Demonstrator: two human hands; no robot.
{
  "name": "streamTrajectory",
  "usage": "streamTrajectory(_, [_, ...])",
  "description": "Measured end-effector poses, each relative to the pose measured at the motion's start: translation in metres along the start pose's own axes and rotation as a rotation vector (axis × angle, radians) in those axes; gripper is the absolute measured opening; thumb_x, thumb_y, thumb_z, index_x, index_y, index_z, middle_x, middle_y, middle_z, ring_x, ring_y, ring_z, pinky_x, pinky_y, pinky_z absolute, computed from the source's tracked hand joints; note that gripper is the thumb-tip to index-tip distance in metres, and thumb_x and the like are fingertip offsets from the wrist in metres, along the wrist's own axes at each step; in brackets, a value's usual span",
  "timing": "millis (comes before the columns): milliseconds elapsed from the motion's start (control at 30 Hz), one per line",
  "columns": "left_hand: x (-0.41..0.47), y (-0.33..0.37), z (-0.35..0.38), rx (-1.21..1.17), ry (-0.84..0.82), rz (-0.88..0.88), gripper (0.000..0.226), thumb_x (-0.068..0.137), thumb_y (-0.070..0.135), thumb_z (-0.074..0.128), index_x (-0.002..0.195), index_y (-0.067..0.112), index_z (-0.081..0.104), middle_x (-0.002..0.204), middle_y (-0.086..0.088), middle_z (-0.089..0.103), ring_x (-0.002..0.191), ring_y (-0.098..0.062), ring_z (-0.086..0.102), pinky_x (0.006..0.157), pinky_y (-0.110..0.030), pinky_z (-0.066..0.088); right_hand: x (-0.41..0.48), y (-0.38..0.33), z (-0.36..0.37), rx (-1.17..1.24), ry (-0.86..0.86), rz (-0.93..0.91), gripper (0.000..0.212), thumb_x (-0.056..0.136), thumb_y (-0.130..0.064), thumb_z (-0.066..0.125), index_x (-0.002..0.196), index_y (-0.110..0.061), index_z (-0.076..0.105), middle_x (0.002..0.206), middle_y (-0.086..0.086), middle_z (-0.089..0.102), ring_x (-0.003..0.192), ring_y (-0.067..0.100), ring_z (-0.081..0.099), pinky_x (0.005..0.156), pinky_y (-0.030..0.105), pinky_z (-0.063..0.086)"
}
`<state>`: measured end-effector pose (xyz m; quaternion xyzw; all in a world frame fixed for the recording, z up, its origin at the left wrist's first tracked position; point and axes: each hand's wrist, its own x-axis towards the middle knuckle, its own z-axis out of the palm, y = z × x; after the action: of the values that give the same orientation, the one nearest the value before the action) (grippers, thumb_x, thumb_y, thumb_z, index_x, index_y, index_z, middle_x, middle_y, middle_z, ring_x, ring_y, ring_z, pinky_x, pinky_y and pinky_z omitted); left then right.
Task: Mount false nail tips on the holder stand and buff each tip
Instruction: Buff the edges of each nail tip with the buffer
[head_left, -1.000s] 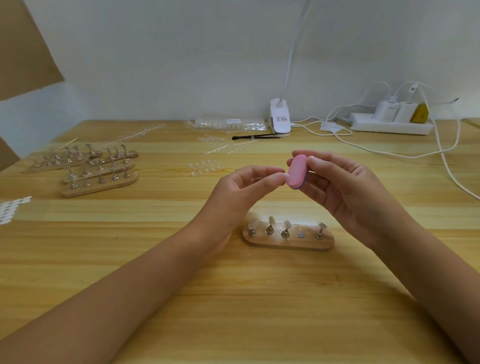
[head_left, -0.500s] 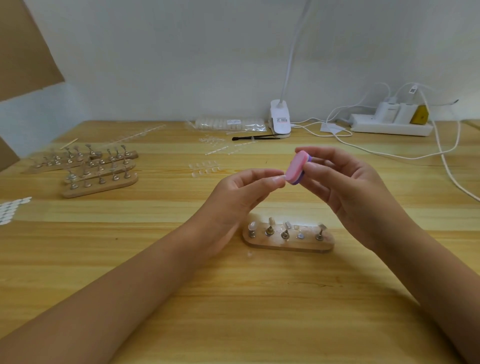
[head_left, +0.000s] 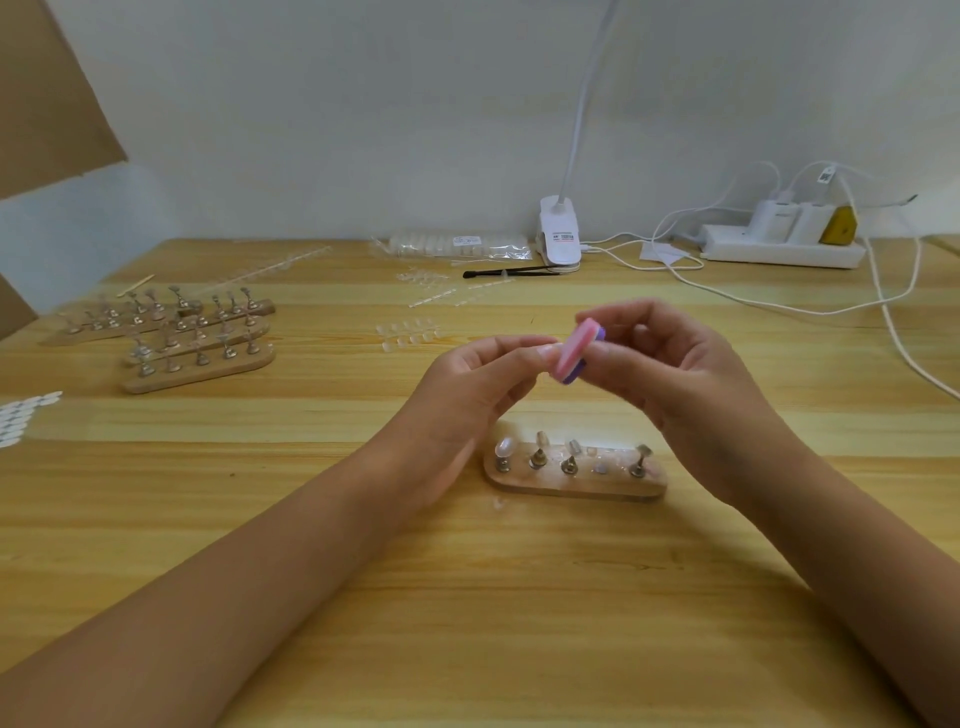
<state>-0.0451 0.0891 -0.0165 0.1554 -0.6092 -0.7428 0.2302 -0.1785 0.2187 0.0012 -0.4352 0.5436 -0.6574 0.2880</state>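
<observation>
head view: nail tips (head_left: 504, 447) on holder stand (head_left: 571, 489)

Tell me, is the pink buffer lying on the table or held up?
Held up: the right hand pinches the buffer above the table.

Pink buffer (head_left: 576, 354) blurred; lamp (head_left: 560, 235) head cut off.

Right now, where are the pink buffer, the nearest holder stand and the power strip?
pink buffer (head_left: 574, 349): head view, its pink face.
nearest holder stand (head_left: 571, 489): head view, front edge of wooden base.
power strip (head_left: 774, 255): head view, white front side.
</observation>
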Motion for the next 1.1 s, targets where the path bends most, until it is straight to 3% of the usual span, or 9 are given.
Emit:
streamTrajectory(100, [-0.0003, -0.0005, -0.0001, 0.045, 0.026, 0.004, 0.024, 0.077, 0.03, 0.079, 0.1, 0.022, 0.077, 0.101, 0.005, 0.075, 0.101, -0.002, 0.065, 0.099, -0.024, 0.044, 0.001, -0.0031, -0.0042, 0.061, 0.054, -0.023, 0.035, 0.075, -0.023, 0.069, 0.108, -0.013, 0.065, 0.091, 0.0, 0.074, 0.092, 0.017, 0.071, 0.085, 0.024, 0.055])
streamTrajectory(233, [-0.003, 0.0002, 0.0012, 0.102, 0.019, 0.048, 0.022, 0.08, 0.036, 0.072, 0.1, 0.028, 0.079, 0.106, 0.005, 0.076, 0.107, -0.004, 0.065, 0.099, -0.026, 0.042, -0.0001, 0.0003, -0.0033, -0.058, -0.09, 0.042, 0.035, 0.077, -0.027, 0.069, 0.111, -0.016, 0.069, 0.102, 0.006, 0.074, 0.097, 0.019, 0.071, 0.082, 0.021, 0.055])
streamTrajectory(433, [-0.0034, 0.0024, 0.0021, 0.145, 0.029, 0.08, 0.018, 0.084, 0.036, 0.07, 0.1, 0.035, 0.079, 0.111, 0.009, 0.075, 0.112, -0.003, 0.064, 0.095, -0.023, 0.042, 0.0006, 0.0009, -0.0031, -0.034, -0.088, 0.029, 0.031, 0.082, -0.024, 0.067, 0.112, -0.015, 0.069, 0.108, 0.004, 0.074, 0.1, 0.019, 0.071, 0.082, 0.021, 0.055])
streamTrajectory(733, [-0.0035, 0.0006, 0.0018, 0.142, -0.005, 0.103, 0.026, 0.087, 0.029, 0.064, 0.111, 0.027, 0.076, 0.114, 0.003, 0.074, 0.116, -0.011, 0.063, 0.098, -0.027, 0.043, -0.0002, 0.0006, -0.001, -0.055, -0.085, 0.043, 0.033, 0.08, -0.025, 0.067, 0.111, -0.014, 0.069, 0.104, 0.007, 0.074, 0.097, 0.02, 0.071, 0.079, 0.024, 0.056])
streamTrajectory(833, [-0.0035, 0.0007, 0.0016, 0.157, -0.027, 0.109, 0.029, 0.086, 0.026, 0.064, 0.113, 0.031, 0.075, 0.11, 0.008, 0.071, 0.109, -0.005, 0.063, 0.099, -0.028, 0.048, 0.0012, -0.0003, -0.0037, -0.024, -0.04, 0.034, 0.033, 0.081, -0.026, 0.065, 0.112, -0.014, 0.069, 0.102, 0.006, 0.074, 0.093, 0.016, 0.071, 0.077, 0.023, 0.056])
streamTrajectory(900, [-0.0032, 0.0006, 0.0022, 0.167, -0.039, 0.11, 0.03, 0.086, 0.027, 0.065, 0.114, 0.033, 0.074, 0.103, 0.001, 0.065, 0.104, -0.007, 0.062, 0.1, -0.029, 0.05, 0.0012, -0.0002, -0.0044, -0.005, -0.037, 0.03, 0.032, 0.081, -0.026, 0.065, 0.111, -0.015, 0.069, 0.1, 0.005, 0.074, 0.092, 0.016, 0.07, 0.076, 0.023, 0.055])
streamTrajectory(967, [-0.0029, -0.0001, 0.0026, 0.145, -0.049, 0.088, 0.028, 0.086, 0.029, 0.065, 0.113, 0.031, 0.074, 0.108, -0.005, 0.07, 0.107, -0.009, 0.065, 0.096, -0.025, 0.05, 0.001, 0.0005, -0.0038, -0.015, -0.048, 0.027, 0.033, 0.081, -0.028, 0.065, 0.112, -0.016, 0.069, 0.101, 0.005, 0.073, 0.094, 0.017, 0.07, 0.076, 0.023, 0.055])
streamTrajectory(1100, [-0.0016, -0.0003, 0.0015, 0.039, -0.051, 0.03, 0.017, 0.09, 0.031, 0.068, 0.104, 0.026, 0.076, 0.103, 0.002, 0.074, 0.099, -0.007, 0.068, 0.086, -0.018, 0.051, 0.001, 0.0009, -0.0026, -0.031, -0.049, 0.032, 0.035, 0.081, -0.029, 0.065, 0.113, -0.014, 0.069, 0.101, 0.004, 0.073, 0.095, 0.017, 0.07, 0.076, 0.023, 0.055])
